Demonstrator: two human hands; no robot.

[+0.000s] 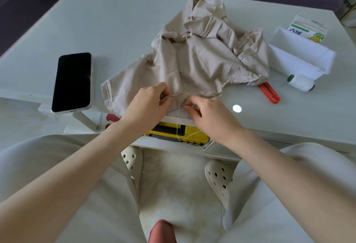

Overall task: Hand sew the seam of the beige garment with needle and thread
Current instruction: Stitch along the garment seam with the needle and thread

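Knees in pale trousers fill the bottom of the frame, and between them a reddish shape [162, 231] is cut off by the lower edge, too little of it showing to name. Two cream clogs [133, 161] sit just above.

Two hands meet at the near table [96, 21] edge, centre frame. Your left hand [148, 104] curls its fingers round the folded seam of the one beige garment [202, 55], which lies crumpled across the middle of the table. Your right hand [208, 115], just beside it, pinches the thread [187, 136] at the seam. That single strand loops down in front of one yellow case [173, 131] on the shelf below. The needle is too fine to make out.

One black phone [73, 81] lies left of centre. At right you have one white spool [301, 82], one red tool [269, 93] partly hidden under the cloth, one white tray [300, 55] and one carton [308, 30] behind it.
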